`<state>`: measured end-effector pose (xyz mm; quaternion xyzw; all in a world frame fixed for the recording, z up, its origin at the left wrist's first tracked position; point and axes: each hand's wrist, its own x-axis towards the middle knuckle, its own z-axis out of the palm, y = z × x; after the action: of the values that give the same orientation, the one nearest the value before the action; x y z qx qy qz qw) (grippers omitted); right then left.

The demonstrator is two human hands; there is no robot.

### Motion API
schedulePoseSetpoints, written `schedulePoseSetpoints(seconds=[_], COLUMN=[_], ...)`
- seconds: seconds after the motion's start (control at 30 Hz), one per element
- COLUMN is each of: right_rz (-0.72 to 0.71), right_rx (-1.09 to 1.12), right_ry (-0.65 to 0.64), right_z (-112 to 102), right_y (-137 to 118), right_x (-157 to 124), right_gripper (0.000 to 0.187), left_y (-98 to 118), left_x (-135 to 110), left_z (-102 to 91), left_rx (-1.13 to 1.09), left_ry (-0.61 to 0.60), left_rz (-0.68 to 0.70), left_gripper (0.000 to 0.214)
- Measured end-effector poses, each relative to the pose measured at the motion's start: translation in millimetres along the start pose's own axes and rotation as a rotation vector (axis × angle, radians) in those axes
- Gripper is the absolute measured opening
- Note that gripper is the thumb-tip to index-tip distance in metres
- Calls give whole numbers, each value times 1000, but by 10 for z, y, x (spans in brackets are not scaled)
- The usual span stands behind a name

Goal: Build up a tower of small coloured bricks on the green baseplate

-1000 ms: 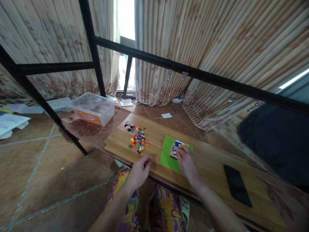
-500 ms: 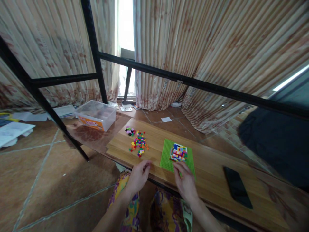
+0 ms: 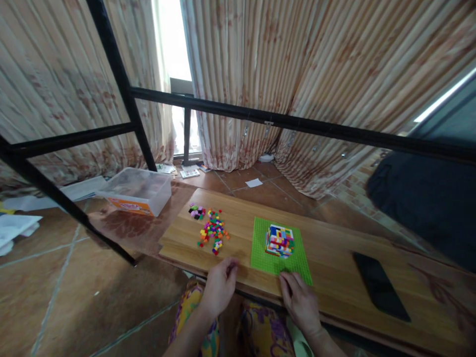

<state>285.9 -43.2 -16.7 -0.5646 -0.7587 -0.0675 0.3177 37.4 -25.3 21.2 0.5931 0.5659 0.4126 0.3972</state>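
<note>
A block of stacked multicoloured toy bricks (image 3: 279,241) stands on a green studded baseplate (image 3: 261,258). My right hand (image 3: 300,300) is at the plate's front edge, below the stack, its fingers curled and pressed together. Whether anything sits between those fingertips is hidden. My left hand (image 3: 220,285) hovers by the bench's near edge, left of the plate, with thumb and fingers closed. I cannot make out what, if anything, it pinches. Beyond it lies a scattered pile of small loose bricks (image 3: 214,228), with a smaller cluster of pink and black bricks (image 3: 196,211) behind.
The wooden board (image 3: 238,223) carries a black phone (image 3: 381,285) on the right. A clear plastic box (image 3: 159,196) with an orange label stands at the left. Black metal bars (image 3: 230,109) cross in front of the curtains (image 3: 241,59).
My right hand has drawn back from the brick stack to the front edge of the baseplate. My left hand stays closed near the bench edge. The camera view has shifted slightly.
</note>
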Motion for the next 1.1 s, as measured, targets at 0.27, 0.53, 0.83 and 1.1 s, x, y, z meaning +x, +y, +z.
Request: schedulePoseSetpoints(seconds=[0.27, 0.53, 0.83, 1.1], right_rz=[20, 115, 116, 155], right_rx=[-12, 96, -31, 5], right_ry=[-18, -10, -103, -221], right_z=[66, 74, -60, -177], right_y=[66, 84, -48, -58], right_x=[-134, -176, -19, 61], right_gripper=[18, 28, 23, 30], left_y=[591, 726, 436, 324], left_x=[572, 1110, 1179, 1016], left_z=[379, 481, 295, 508], left_rx=[-246, -509, -559, -425], left_ry=[-157, -1, 224, 195], left_rz=[76, 74, 25, 101], left_gripper=[19, 14, 12, 12])
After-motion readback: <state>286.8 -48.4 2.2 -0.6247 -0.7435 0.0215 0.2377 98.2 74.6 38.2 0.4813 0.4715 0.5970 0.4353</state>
